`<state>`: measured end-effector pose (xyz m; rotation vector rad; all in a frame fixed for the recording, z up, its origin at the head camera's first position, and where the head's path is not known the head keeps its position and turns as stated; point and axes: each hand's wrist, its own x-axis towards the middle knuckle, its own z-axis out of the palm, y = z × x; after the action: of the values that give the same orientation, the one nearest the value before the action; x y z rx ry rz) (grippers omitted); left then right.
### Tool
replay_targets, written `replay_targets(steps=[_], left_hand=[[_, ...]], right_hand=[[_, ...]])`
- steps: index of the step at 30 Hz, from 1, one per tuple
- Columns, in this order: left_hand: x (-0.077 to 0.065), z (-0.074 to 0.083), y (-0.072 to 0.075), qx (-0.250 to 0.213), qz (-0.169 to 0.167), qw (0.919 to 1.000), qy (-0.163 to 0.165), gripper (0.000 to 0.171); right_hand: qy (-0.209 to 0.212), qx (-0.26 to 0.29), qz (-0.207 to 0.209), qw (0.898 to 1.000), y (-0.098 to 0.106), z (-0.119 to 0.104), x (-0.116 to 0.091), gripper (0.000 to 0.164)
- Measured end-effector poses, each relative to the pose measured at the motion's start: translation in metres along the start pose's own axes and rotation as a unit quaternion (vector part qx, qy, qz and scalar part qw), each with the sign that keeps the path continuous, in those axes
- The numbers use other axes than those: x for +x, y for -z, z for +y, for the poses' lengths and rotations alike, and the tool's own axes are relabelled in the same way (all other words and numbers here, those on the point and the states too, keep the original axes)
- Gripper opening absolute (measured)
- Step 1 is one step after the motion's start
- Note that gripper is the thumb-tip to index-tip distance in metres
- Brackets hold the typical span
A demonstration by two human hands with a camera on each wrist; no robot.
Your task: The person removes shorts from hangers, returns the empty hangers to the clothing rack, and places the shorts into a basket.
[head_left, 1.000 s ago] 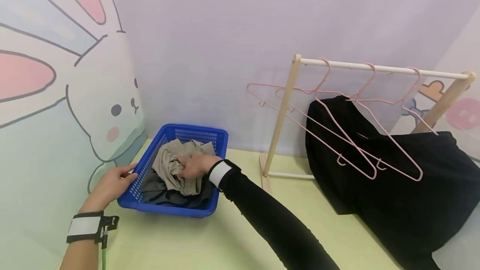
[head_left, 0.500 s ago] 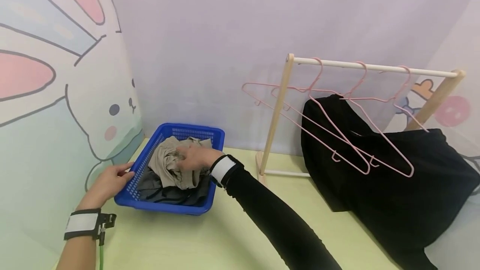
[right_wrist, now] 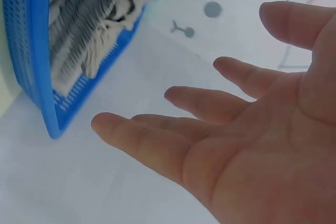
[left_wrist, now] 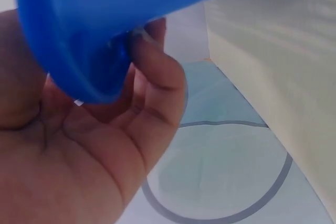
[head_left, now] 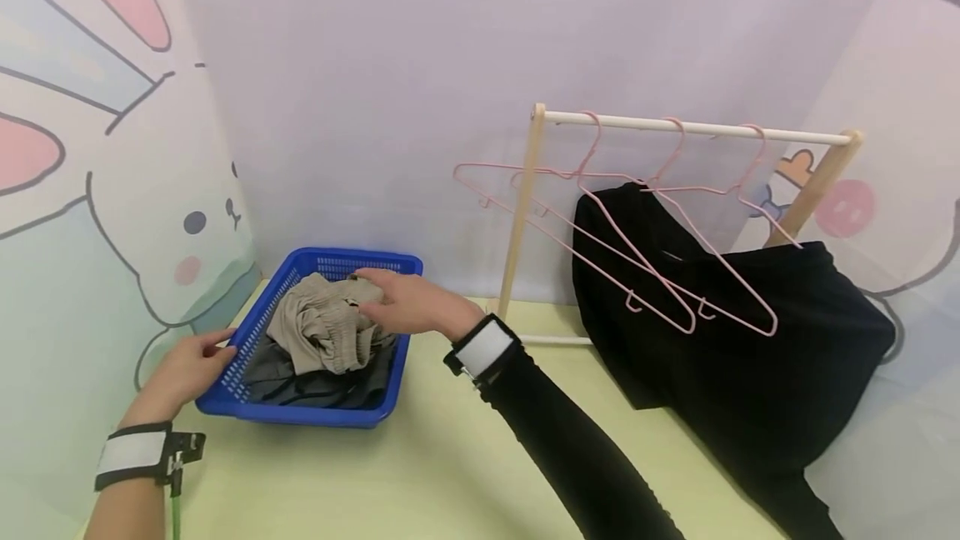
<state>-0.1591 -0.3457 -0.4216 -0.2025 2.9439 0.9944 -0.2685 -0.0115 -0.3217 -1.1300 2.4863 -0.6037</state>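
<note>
A blue plastic basket point(head_left: 300, 418) stands at the left of the table, against the back wall. In it a crumpled beige garment point(head_left: 315, 319) with a gathered elastic band lies on top of a dark grey garment point(head_left: 273, 377). My left hand point(head_left: 183, 373) grips the basket's left rim; in the left wrist view its fingers point(left_wrist: 160, 95) curl round the blue edge. Over the basket's right side hovers my right hand point(head_left: 420, 305), its fingers spread and holding nothing. The right wrist view shows those fingers point(right_wrist: 147, 142) apart from the garments.
A small wooden rack point(head_left: 521, 215) with a white top rail stands at the right. Pink hangers point(head_left: 637, 261) hang from it. A large black garment point(head_left: 735, 340) hangs behind them and spreads toward the front right. Printed walls close in the left and right sides.
My right hand has let go of the beige garment and moved up and right, away from it. My left hand stays on the rim. The head view has turned to the right.
</note>
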Motion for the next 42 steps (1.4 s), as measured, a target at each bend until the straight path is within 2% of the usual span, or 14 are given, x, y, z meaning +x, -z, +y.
replay_targets(steps=[6,11,13,16,23,26,30,33,39,42], left_hand=[[-0.008,-0.001,0.015,0.019,0.004,0.9998,-0.006,0.054],[-0.027,0.007,0.033,0.037,0.068,0.9969,-0.016,0.051],[-0.031,0.016,0.039,0.028,0.095,0.9948,-0.023,0.05],[-0.033,0.035,0.044,0.01,0.119,0.992,-0.042,0.049],[-0.038,0.079,0.044,-0.028,0.16,0.9816,-0.101,0.042],[-0.04,0.098,0.038,-0.06,0.184,0.9706,-0.142,0.036],[-0.036,0.128,0.024,-0.075,0.187,0.9628,-0.18,0.031],[-0.028,0.15,0.011,-0.069,0.166,0.9661,-0.186,0.032],[-0.007,0.184,-0.024,-0.114,0.106,0.9652,-0.21,0.037],[0.003,0.196,-0.04,-0.135,0.075,0.9664,-0.205,0.041]], right_hand=[[0.016,0.016,0.066,0.998,0.012,0.007,-0.045,0.058],[0.021,0.027,0.128,0.991,0.009,0.02,-0.079,0.053],[0.023,0.033,0.154,0.987,0.007,0.025,-0.091,0.051],[0.021,0.046,0.195,0.98,0.004,0.033,-0.109,0.047],[0.004,0.08,0.287,0.955,0.001,0.043,-0.145,0.034],[0.004,0.081,0.319,0.944,-0.001,0.044,-0.157,0.031],[0.0,0.088,0.352,0.932,-0.006,0.046,-0.171,0.028],[-0.005,0.097,0.371,0.923,-0.01,0.048,-0.179,0.026],[-0.021,0.104,0.386,0.916,-0.018,0.049,-0.188,0.024],[-0.023,0.108,0.391,0.914,-0.021,0.049,-0.191,0.023]])
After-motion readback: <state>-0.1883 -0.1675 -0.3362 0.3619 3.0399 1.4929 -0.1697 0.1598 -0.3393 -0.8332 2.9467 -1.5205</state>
